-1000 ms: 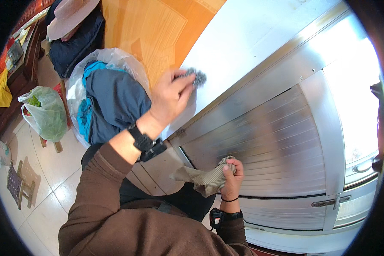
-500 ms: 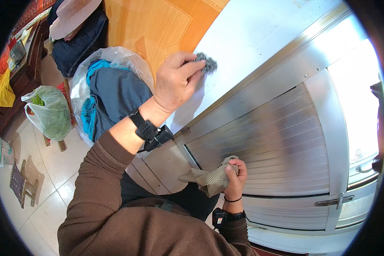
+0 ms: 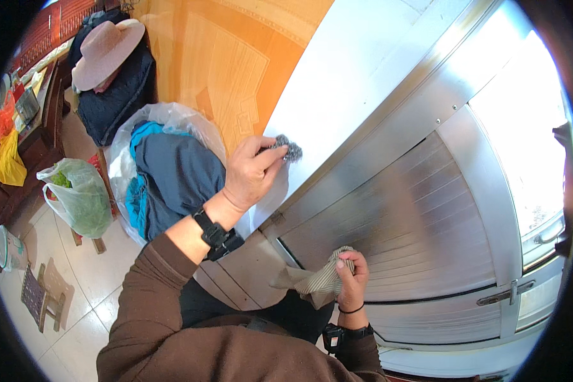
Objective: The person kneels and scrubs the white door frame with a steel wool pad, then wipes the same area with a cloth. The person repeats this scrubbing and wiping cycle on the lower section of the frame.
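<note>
Pinched in the fingers of my left hand (image 3: 253, 170) is a grey steel wool scrubber (image 3: 289, 149). It is against the white wall surface (image 3: 325, 95), close to the metal door frame. Lower down, my right hand (image 3: 353, 278) is closed round a striped beige cloth (image 3: 321, 277), whose loose end hangs toward my lap. The silver ribbed door (image 3: 414, 216) stands just beyond that hand. Black straps with small devices are on both wrists.
A clear plastic bag (image 3: 118, 149) with dark grey and blue clothing (image 3: 181, 169) stands left of my left hand. Farther left are a bag of greens (image 3: 86, 197), a small stool (image 3: 41, 296), a bucket (image 3: 9, 248) and a pink hat (image 3: 105, 54) on dark cloth. The door has a latch (image 3: 506, 293).
My left hand has moved down along the white surface with the scrubber, nearer to me. My right hand stays almost in place with the cloth. The whole view has shifted slightly.
</note>
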The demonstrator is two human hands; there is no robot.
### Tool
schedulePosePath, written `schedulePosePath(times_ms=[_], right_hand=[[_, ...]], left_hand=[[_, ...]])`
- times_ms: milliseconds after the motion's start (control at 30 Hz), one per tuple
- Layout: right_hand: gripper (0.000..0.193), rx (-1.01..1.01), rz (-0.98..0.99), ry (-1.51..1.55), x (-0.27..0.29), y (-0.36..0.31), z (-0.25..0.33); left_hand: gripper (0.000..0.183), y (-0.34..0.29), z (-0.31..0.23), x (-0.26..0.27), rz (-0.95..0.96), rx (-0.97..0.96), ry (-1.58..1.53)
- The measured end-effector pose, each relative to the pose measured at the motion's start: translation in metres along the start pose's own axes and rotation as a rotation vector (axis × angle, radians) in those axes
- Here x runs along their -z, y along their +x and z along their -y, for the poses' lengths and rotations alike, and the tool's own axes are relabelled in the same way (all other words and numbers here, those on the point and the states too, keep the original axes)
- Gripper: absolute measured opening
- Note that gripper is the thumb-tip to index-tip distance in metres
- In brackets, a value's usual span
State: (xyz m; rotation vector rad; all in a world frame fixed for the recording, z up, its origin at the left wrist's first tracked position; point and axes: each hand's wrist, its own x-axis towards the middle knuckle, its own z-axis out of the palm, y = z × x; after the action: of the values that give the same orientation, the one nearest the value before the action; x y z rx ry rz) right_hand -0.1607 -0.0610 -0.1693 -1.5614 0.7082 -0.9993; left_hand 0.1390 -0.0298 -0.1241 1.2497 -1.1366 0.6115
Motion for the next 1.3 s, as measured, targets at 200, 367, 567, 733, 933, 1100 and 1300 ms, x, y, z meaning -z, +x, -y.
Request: schedulePosePath(times_ms=[200,367,567,733,933,1100,1300], right_hand=[[0.016,0.006,0.028,-0.024,0.003,-0.001,-0.004],[0.019,-0.027,-0.004,0.074,0.003,-0.001,-0.005],[0.036,-0.099,-0.106,0.197,-0.003,-0.001,0.003],[0.040,-0.127,-0.158,0.217,-0.006,0.002,-0.001],[0.039,-0.130,-0.075,0.216,-0.006,0.000,-0.005],[0.039,-0.152,-0.083,0.206,-0.006,0.001,0.000],[0.040,-0.149,-0.081,0.213,-0.008,-0.001,0.001]], left_hand=[[0.024,0.034,0.011,-0.014,-0.091,0.080,-0.033],[0.024,-0.006,0.010,0.000,0.004,0.085,0.027],[0.021,0.007,0.016,-0.004,-0.028,0.101,-0.004],[0.018,0.027,0.024,-0.004,-0.033,0.059,0.006],[0.018,-0.019,0.019,0.006,0.046,0.247,-0.028],[0.018,0.005,0.034,-0.006,-0.064,0.239,-0.064],[0.017,-0.002,0.027,0.004,-0.021,0.216,-0.030]])
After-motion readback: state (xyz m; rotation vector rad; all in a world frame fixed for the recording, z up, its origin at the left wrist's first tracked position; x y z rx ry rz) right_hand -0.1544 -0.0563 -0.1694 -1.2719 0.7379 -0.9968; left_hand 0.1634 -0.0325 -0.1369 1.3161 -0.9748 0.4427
